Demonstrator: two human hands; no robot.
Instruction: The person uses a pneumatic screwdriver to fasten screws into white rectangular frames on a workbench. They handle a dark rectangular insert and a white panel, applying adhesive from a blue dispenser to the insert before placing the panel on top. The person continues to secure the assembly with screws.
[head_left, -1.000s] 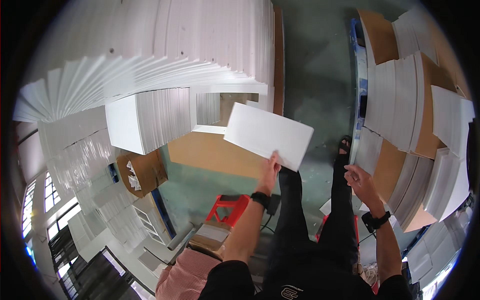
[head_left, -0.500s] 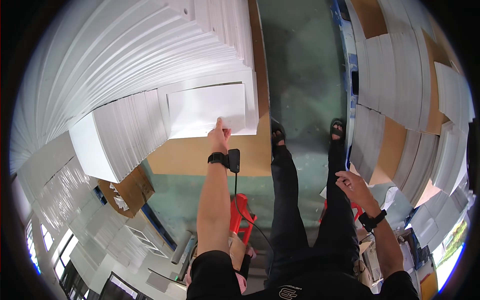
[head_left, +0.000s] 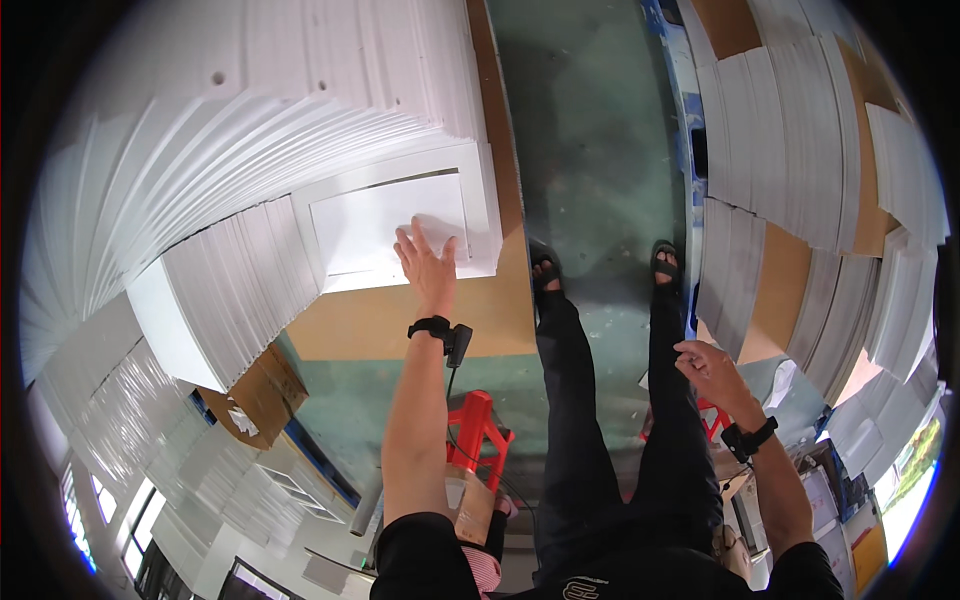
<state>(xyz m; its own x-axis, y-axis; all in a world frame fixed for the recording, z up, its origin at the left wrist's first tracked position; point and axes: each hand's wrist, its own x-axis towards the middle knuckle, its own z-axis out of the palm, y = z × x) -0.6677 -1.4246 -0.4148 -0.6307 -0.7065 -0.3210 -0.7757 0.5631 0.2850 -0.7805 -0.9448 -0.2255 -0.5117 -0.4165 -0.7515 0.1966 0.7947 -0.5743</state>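
A white rectangular panel [head_left: 355, 222] lies within a larger white frame-like board [head_left: 484, 225], with a dark slit along its far edge. My left hand [head_left: 428, 265] lies over the panel's near right part, fingers spread, and grips nothing. It wears a black wrist strap with a small black device. Away from the boards, my right hand [head_left: 712, 375] hangs beside my right leg. Its fingers are loosely bent and slightly apart, with no object visible in them; another black device sits on that wrist.
Tall white board stacks [head_left: 240, 240] stand at left on brown cardboard [head_left: 430, 325]. More stacks [head_left: 770, 150] line the right side of a green floor aisle [head_left: 590, 120]. A red stool [head_left: 470, 425] stands below my left forearm, near another person's striped sleeve [head_left: 482, 568].
My left hand's fingers, bent at the panel's near edge before, have spread out over its surface. The whole view has shifted slightly. My right hand hangs much as before.
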